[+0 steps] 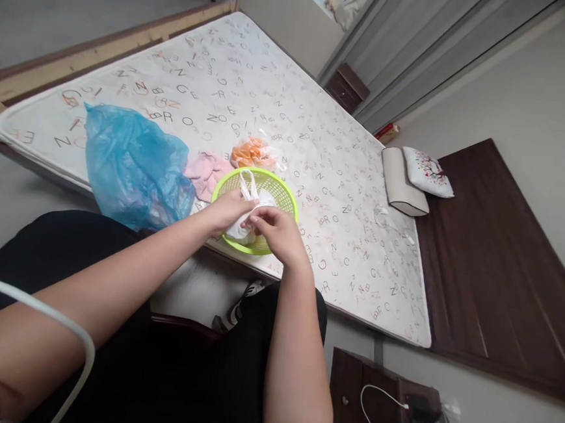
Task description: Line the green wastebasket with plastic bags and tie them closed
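Note:
A white plastic bag (240, 231) is held between my two hands over a lime-green plastic basket (293, 202). My left hand (231, 211) is closed round the bag, and one of its handle loops sticks up above my fingers. At the bag's right side my right hand (274, 229) pinches the plastic with thumb and fingertips. What the bag contains is hidden. Behind the basket lies a clear bag of orange pieces (254, 152). A pink cloth (208, 174) rests just left of the basket, against a large blue plastic bag (134, 164).
The basket stands near the edge of a bare mattress (344, 177) printed with letters. Two pillows (405, 182) lie by the dark headboard (503, 268). A nightstand (361, 387) with a white cable is at lower right. A white cord (59, 318) crosses over my left arm.

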Tool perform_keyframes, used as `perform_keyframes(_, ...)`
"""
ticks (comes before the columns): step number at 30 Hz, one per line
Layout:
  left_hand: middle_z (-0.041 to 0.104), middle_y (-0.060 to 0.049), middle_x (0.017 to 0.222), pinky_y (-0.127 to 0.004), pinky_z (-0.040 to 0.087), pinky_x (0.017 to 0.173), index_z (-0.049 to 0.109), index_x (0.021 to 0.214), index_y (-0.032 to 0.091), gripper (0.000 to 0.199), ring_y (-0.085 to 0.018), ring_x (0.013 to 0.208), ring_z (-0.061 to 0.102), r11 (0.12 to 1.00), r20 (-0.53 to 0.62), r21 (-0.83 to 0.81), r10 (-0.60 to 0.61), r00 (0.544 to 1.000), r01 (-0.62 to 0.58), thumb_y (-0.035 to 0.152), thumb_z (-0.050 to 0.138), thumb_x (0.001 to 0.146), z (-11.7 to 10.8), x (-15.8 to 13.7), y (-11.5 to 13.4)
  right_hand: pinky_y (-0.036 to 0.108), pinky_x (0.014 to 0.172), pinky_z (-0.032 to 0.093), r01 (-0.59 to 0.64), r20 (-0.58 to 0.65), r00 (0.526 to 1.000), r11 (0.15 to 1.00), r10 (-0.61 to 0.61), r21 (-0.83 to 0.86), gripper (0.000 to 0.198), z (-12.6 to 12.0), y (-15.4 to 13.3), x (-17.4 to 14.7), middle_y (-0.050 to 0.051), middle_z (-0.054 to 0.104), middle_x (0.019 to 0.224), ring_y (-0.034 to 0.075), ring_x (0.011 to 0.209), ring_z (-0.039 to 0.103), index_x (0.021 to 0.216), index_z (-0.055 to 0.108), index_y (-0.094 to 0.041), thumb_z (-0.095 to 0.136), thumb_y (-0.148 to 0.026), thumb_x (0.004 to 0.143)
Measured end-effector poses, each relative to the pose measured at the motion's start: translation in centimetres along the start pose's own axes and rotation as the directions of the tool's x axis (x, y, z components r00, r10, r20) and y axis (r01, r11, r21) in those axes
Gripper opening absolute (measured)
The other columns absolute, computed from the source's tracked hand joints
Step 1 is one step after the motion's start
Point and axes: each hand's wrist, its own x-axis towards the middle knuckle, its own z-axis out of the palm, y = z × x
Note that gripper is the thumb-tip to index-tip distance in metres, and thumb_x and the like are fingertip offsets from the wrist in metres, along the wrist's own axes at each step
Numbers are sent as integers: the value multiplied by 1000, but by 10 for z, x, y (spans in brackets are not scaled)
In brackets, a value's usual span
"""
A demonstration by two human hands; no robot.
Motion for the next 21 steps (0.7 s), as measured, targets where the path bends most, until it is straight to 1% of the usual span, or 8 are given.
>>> perform_keyframes(4, 62, -2, 61, -22, 40, 45, 66, 88, 14, 26, -11, 47, 52, 977, 24, 214, 21, 999, -26, 37, 74, 80, -15, 4, 1, 39, 98, 45, 168, -34, 979, 886, -202, -432, 11, 4, 7, 7, 3, 70, 98, 20, 100, 62, 85, 78, -25, 69, -25, 91)
perform_keyframes(7, 63, -1, 60, -21, 41, 48, 68, 100, 14, 33, -12, 51, 57, 933, 16, 359, -24, 1000, 17, 35, 78, 77, -20, 2, 9, 48, 110, 36, 227, -46, 954, 811, -297, -539, 6, -3, 13, 7, 4, 67, 111, 25, 115, 56, 89, 80, -30, 74, -29, 89)
perform_keyframes(9, 64, 0, 58, -20, 42, 48, 68, 109, 15, 39, -13, 51, 58, 918, 58, 397, -39, 998, 13, 36, 78, 77, -20, -2, 17, 51, 116, 30, 252, -99, 931, 816, -351, -521, 5, -8, 14, 4, 3, 64, 123, 27, 126, 51, 86, 79, -31, 75, -30, 88)
perform_keyframes(12, 69, -2, 68, -21, 44, 49, 69, 102, 16, 33, -13, 54, 62, 893, 196, 446, -33, 980, -59, 38, 76, 79, -17, -9, 29, 51, 119, 28, 285, -179, 909, 875, -376, -392, 10, -11, 12, 1, 1, 59, 137, 26, 136, 46, 82, 71, -27, 66, -25, 90)
perform_keyframes(14, 73, -4, 79, -22, 47, 51, 69, 98, 16, 30, -14, 58, 65, 894, 305, 440, -53, 951, -91, 37, 76, 78, -18, -12, 36, 49, 117, 34, 266, -167, 934, 926, -317, -269, 10, -10, 14, 2, 1, 62, 133, 24, 131, 51, 89, 67, -27, 60, -20, 88)
perform_keyframes(17, 74, -4, 83, -23, 49, 57, 70, 96, 17, 26, -16, 65, 68, 880, 395, 458, -77, 915, -124, 33, 76, 77, -26, -15, 41, 42, 107, 45, 205, -102, 969, 965, -224, -165, 30, -8, 19, 4, 2, 67, 120, 22, 116, 61, 111, 64, -27, 56, -17, 83)
perform_keyframes(19, 75, -3, 86, -25, 51, 66, 73, 93, 18, 21, -18, 74, 69, 821, 403, 529, -20, 915, -215, 28, 75, 75, -35, -13, 43, 39, 102, 48, 169, -98, 977, 965, -192, -201, 38, -7, 22, 7, 2, 68, 119, 21, 111, 63, 119, 63, -27, 54, -18, 83)
perform_keyframes(21, 76, -3, 92, -27, 52, 78, 76, 92, 18, 21, -20, 85, 69, 727, 415, 593, 92, 905, -346, 22, 75, 71, -41, -10, 41, 38, 100, 49, 118, -113, 982, 961, -150, -252, 34, -8, 24, 9, 2, 70, 118, 21, 109, 64, 117, 67, -26, 54, -22, 86)
